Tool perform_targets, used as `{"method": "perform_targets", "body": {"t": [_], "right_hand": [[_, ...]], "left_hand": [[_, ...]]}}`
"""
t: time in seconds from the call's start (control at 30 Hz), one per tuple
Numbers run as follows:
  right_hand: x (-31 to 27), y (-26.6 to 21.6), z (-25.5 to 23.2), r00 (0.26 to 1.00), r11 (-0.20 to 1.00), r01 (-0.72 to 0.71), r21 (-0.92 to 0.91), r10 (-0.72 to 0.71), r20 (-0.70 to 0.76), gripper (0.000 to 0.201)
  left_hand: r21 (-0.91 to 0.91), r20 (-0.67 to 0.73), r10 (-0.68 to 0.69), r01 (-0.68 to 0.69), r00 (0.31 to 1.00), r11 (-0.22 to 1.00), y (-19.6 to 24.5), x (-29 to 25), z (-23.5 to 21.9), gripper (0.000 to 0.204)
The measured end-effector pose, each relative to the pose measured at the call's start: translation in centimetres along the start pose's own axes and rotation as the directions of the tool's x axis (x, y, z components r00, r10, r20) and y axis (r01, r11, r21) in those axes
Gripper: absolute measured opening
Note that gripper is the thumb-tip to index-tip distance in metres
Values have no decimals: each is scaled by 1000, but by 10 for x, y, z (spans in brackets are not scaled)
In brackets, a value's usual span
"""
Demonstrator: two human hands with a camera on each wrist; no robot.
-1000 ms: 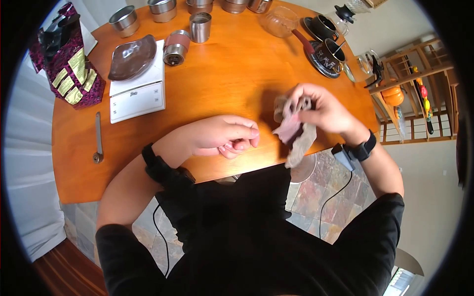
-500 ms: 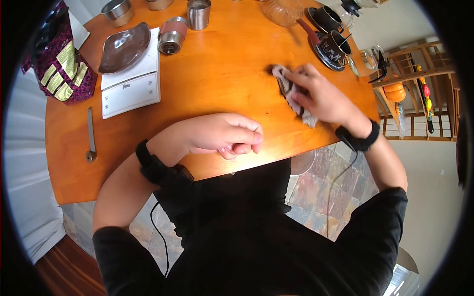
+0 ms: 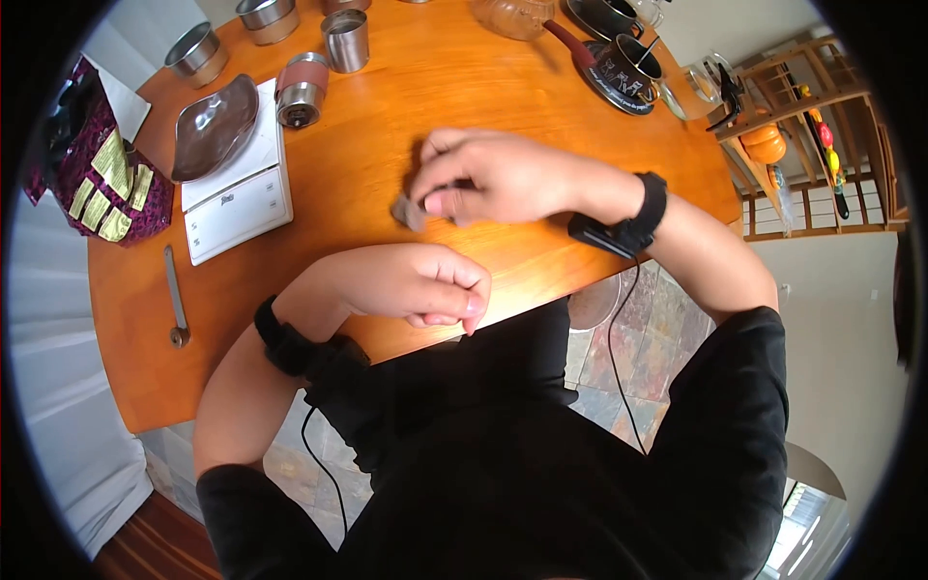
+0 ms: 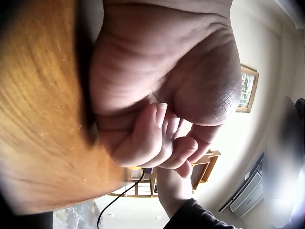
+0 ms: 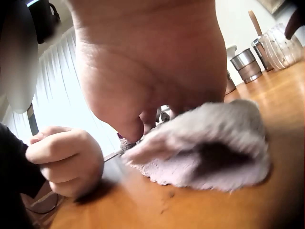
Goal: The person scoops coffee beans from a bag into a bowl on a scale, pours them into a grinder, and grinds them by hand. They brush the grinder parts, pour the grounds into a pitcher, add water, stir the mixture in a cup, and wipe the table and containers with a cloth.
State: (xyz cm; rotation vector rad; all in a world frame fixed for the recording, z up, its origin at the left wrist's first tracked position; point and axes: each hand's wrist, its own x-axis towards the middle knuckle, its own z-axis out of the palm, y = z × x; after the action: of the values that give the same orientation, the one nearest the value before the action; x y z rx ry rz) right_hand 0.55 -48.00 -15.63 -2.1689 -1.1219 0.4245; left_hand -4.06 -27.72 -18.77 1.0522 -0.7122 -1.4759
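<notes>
My right hand (image 3: 503,174) grips a crumpled greyish-pink cloth (image 5: 214,126) against the wooden table. In the head view the hand hides most of the cloth; one blurred grey end shows at the fingertips. The right wrist view shows it folded under the palm, its edge on the wood and a few dark specks (image 5: 164,202) beside it. Near the table's front edge my left hand (image 3: 411,290) rests with loosely curled fingers and holds nothing. It lies nearer my body than the right hand.
At the left are a white scale (image 3: 237,220) bearing a brown dish (image 3: 215,135), a purple bag (image 3: 116,188) and a long-handled spoon (image 3: 174,290). A banded tumbler (image 3: 302,92) and a steel cup (image 3: 346,43) stand behind. Dark cups (image 3: 623,68) on saucers sit at the far right.
My right hand first held the cloth bunched above the table, then brought it down onto the wood and swept it left. The left hand stays at the front edge. The head view has shifted slightly.
</notes>
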Motion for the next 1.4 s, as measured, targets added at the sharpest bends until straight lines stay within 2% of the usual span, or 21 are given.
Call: {"method": "perform_targets", "body": {"t": [0.07, 0.17, 0.27, 0.33, 0.37, 0.4, 0.47, 0.53, 0.67, 0.8, 0.87, 0.93, 1.0, 1.03, 1.07, 1.1, 1.17, 1.2, 1.27, 1.33, 1.4], "right_hand": [[-18, -11, 3, 998, 996, 57, -61, -56, 29, 10], [-52, -20, 15, 995, 986, 64, -155, -74, -62, 12], [-88, -33, 15, 985, 988, -123, -95, 109, -136, 24], [-111, -37, 4, 919, 919, -384, -88, 372, -130, 34], [-125, -25, 4, 944, 938, -251, -238, 184, -272, 32], [-139, -18, 0, 944, 933, -245, -263, 168, -283, 32], [-168, -8, -5, 905, 875, -342, -344, 209, -370, 31], [-194, -3, -6, 821, 831, -495, -253, 351, -451, 30], [-222, 8, 5, 764, 811, -545, -215, 374, -526, 27], [-191, -25, 23, 852, 892, -429, -141, 349, -390, 26], [-172, -35, 30, 890, 915, -380, -134, 322, -324, 25], [-163, -38, 33, 915, 925, -347, -157, 298, -272, 35], [-157, -43, 36, 910, 905, -383, -184, 335, -246, 50], [-157, -43, 33, 921, 899, -376, -224, 336, -199, 66], [-155, -44, 33, 926, 902, -365, -231, 325, -192, 66], [-153, -46, 33, 915, 916, -372, -150, 335, -225, 70], [-149, -46, 32, 909, 929, -362, -70, 336, -246, 73], [-149, -45, 31, 904, 929, -367, -43, 345, -252, 77], [-147, -42, 26, 902, 931, -366, -14, 351, -250, 81], [-145, -41, 15, 910, 858, -414, -303, 383, -156, 85], [-131, -31, 4, 912, 846, -408, -342, 392, -118, 88]], "left_hand": [[81, 72, 13, -19, 997, 997, 4, -2, 2, 18], [50, 47, 10, -13, 999, 999, 5, -3, 4, 18], [29, 16, -62, 62, 998, 998, 3, -3, 1, 20], [17, 3, -71, 71, 997, 997, 8, -4, 2, 21], [4, -11, -82, 82, 997, 997, 10, -4, 3, 23], [2, -17, -83, 83, 996, 997, 10, -3, 4, 23], [-24, -47, -86, 85, 995, 996, 9, -3, 3, 25], [-58, -55, -88, 85, 995, 995, 10, -3, 4, 25], [-137, -34, -32, 27, 999, 990, 2, 0, 3, 24], [-166, -118, -53, 33, 992, 986, 5, 4, 7, 21], [-222, -203, -16, -30, 979, 975, 2, 5, 11, 18], [-189, -282, 22, -78, 959, 979, -2, 2, 19, 18], [-155, -357, 59, -122, 932, 980, -6, -4, 26, 17], [-147, -388, 76, -143, 919, 979, -8, -11, 29, 16], [-142, -416, 91, -164, 905, 976, -10, -17, 32, 15], [-142, -426, 98, -173, 899, 975, -13, -23, 35, 15], [60, -528, 94, -73, 844, 996, -12, -39, 46, 15], [56, -539, 94, -76, 837, 996, -14, -46, 51, 15], [218, -611, 154, -22, 776, 976, -21, -60, 61, 15], [219, -625, 175, -44, 760, 975, -30, -70, 69, 15], [224, -626, 193, -63, 756, 973, -37, -78, 77, 15]]}}
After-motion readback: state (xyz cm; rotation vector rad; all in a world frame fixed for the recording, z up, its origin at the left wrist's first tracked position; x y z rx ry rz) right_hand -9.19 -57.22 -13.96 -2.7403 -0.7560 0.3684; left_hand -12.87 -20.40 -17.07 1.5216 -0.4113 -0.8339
